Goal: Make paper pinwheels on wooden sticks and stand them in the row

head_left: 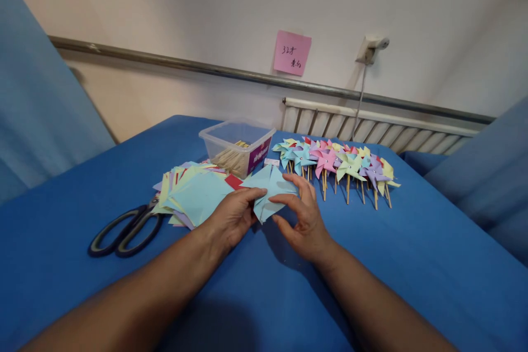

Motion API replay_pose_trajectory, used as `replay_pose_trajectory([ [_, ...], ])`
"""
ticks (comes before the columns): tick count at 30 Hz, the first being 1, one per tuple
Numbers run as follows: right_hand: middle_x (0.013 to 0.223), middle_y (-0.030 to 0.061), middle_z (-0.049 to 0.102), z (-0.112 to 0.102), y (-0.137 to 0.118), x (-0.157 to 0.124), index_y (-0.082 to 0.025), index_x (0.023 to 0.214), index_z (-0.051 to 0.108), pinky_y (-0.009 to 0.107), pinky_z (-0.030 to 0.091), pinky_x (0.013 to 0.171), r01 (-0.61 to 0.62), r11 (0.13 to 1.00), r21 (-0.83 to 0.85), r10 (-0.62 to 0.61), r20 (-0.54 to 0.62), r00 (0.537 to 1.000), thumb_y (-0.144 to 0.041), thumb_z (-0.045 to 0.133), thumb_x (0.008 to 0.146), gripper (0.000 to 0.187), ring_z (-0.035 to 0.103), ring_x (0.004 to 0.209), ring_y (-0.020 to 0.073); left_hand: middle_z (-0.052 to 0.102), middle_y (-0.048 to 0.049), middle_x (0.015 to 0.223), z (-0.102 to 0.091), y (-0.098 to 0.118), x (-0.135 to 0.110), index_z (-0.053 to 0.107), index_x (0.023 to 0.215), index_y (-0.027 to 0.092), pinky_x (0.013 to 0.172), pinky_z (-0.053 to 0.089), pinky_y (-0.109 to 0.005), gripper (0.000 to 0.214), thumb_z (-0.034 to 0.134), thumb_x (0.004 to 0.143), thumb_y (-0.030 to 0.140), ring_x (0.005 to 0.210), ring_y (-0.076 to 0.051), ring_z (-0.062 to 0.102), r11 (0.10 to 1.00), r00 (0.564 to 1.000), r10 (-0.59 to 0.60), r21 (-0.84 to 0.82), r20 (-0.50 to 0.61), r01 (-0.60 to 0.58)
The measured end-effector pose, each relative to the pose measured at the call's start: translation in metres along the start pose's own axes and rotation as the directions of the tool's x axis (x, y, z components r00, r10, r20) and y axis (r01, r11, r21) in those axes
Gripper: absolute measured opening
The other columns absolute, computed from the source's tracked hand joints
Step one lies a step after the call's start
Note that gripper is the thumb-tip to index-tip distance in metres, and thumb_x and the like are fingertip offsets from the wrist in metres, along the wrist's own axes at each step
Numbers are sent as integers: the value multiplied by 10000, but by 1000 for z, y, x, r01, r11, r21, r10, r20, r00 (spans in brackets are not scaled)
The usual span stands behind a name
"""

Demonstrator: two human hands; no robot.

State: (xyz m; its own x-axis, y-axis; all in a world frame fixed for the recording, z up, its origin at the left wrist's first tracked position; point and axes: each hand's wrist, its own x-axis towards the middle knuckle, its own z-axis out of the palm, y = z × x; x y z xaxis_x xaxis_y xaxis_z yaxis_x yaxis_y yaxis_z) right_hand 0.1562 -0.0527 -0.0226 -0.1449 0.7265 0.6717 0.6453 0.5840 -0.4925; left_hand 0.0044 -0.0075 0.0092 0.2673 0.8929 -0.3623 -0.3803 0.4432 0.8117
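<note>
My left hand (233, 214) and my right hand (303, 217) both pinch a light blue paper pinwheel piece (268, 187) just above the blue table (412, 264). The paper is partly folded, its corners bent toward the middle. To the left of my hands lies a stack of coloured paper squares (193, 192), light blue on top. Behind my right hand a row of several finished paper pinwheels (338, 162) on wooden sticks lies on the cloth.
Black-handled scissors (126, 231) lie at the left beside the paper stack. A clear plastic box (237, 146) with wooden sticks stands behind the stack. A pink note (292, 53), a radiator (371, 126) and a wall socket (369, 49) are at the back wall.
</note>
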Motion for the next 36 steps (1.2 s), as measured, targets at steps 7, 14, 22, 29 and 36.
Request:
replay_pose_trajectory([
  [7,1283,5,529,3,0,0,-332,945,656,519,281,1003,108,985,-137,-103,44,994,-153,638,756,260,366,1275,293,564,25,526,-1,-11,1,617,602,160,459,354,-232,101,713,610,190,471,-103,487,995,1000,16,98,-12,-15],
  [14,911,34,642,10,0,0,-235,793,626,367,434,853,-144,977,155,153,-51,987,-219,573,824,63,579,929,198,491,30,451,-3,-22,4,572,517,162,429,301,-234,187,693,624,257,427,-100,435,966,997,56,250,58,-68],
  [22,784,16,616,12,-1,0,-194,787,619,278,466,703,-328,862,387,366,-28,930,-218,570,800,56,584,714,147,534,18,487,-8,-29,10,566,585,158,433,290,-236,194,701,623,293,427,-101,451,929,993,114,353,-1,-106],
  [29,736,22,661,13,-1,0,-175,843,650,288,469,679,-437,766,471,476,42,879,-255,579,800,114,594,673,151,525,31,488,-6,-28,7,536,616,166,428,288,-227,233,705,638,325,425,-95,446,910,990,139,397,-31,-115],
  [36,739,21,671,13,0,0,-163,911,665,272,468,650,-428,753,500,478,31,878,-254,579,806,163,594,650,143,514,36,483,-5,-28,5,527,616,162,426,293,-219,228,696,655,311,424,-90,441,904,990,143,408,-1,-130],
])
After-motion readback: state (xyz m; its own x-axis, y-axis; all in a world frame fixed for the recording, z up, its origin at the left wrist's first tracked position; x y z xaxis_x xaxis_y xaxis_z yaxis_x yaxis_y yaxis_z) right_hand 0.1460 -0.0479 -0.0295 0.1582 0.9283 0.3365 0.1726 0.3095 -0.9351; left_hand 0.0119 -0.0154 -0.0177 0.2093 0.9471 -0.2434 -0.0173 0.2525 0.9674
